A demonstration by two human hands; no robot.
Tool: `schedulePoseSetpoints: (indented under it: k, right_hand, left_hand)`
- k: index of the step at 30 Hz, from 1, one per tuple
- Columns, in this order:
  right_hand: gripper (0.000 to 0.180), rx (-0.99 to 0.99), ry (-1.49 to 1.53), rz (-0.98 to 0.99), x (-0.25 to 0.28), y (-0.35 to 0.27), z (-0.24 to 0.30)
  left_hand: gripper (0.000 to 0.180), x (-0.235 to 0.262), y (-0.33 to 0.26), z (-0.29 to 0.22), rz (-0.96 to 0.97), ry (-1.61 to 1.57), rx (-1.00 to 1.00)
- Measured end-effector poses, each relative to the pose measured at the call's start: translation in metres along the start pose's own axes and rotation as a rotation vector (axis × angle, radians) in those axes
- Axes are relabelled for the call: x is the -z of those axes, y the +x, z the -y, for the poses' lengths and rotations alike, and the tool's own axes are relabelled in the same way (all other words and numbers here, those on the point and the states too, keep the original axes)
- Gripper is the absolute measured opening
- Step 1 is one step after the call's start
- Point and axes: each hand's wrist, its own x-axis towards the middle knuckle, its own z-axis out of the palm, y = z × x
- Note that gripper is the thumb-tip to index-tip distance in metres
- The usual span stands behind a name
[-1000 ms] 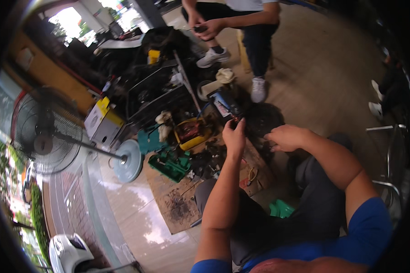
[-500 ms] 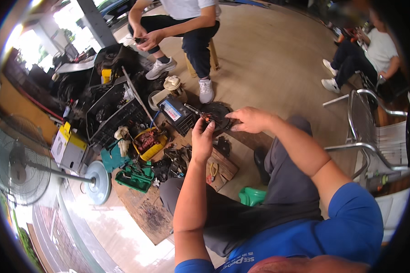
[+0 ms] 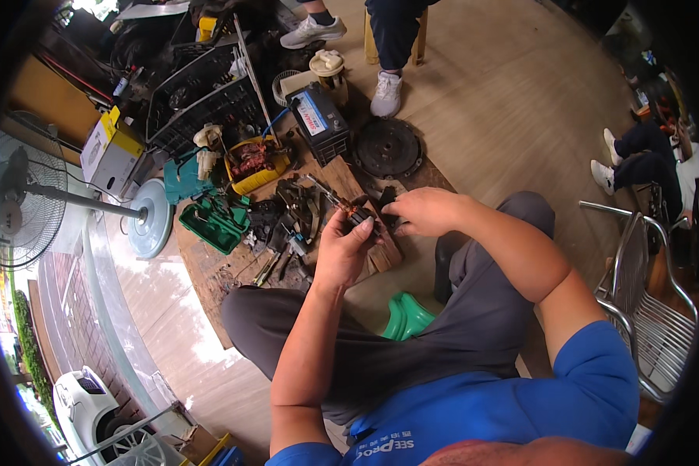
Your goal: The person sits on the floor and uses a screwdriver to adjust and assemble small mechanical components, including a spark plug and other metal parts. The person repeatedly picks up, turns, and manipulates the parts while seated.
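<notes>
My left hand (image 3: 343,250) is raised and grips a small motor armature (image 3: 350,210), its thin metal shaft pointing up-left. My right hand (image 3: 423,211) is beside it, fingers pinched on a small dark part (image 3: 386,200) touching the armature's end. Both hands hover over a worn cardboard sheet (image 3: 210,268) on the floor, strewn with dark greasy parts (image 3: 291,217). My knees in grey trousers frame the work.
A green tool case (image 3: 213,224), a yellow tray of parts (image 3: 252,165), a car battery (image 3: 318,120), a round clutch disc (image 3: 387,147) and a wire rack (image 3: 202,93) lie beyond. A standing fan (image 3: 23,203) is left, a metal chair (image 3: 648,311) right. Another person's legs (image 3: 384,46) are ahead.
The view has tilted down and closer to the hands. My hands stay together on the armature, now nearer the picture's middle.
</notes>
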Motion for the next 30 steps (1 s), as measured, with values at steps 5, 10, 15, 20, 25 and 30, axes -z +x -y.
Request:
schedulePoseSetpoints:
  k: [5,10,15,20,25,30]
  right_hand:
    - [0.05,0.009,0.025,-0.069,-0.001,0.001,-0.013]
    - [0.037,0.0,0.077,-0.153,-0.001,0.004,-0.016]
    - [0.042,0.03,0.154,-0.305,-0.01,0.014,-0.021]
    - [0.035,0.058,0.268,-0.478,-0.01,0.015,-0.018]
    - [0.03,0.035,0.322,-0.524,-0.009,0.012,-0.018]
    - [0.029,0.023,0.336,-0.557,-0.009,0.004,-0.022]
  left_hand:
    - [0.05,0.017,0.015,0.011,-0.004,0.251,0.073]
    - [0.038,0.025,0.029,0.02,-0.012,0.32,0.178]
    - [0.038,0.033,0.036,0.03,0.002,0.109,0.198]
    - [0.041,0.02,0.037,0.029,0.024,0.058,0.197]
    - [0.04,0.015,0.043,0.033,0.068,-0.003,0.182]
    - [0.041,0.012,0.046,0.037,0.095,-0.016,0.198]
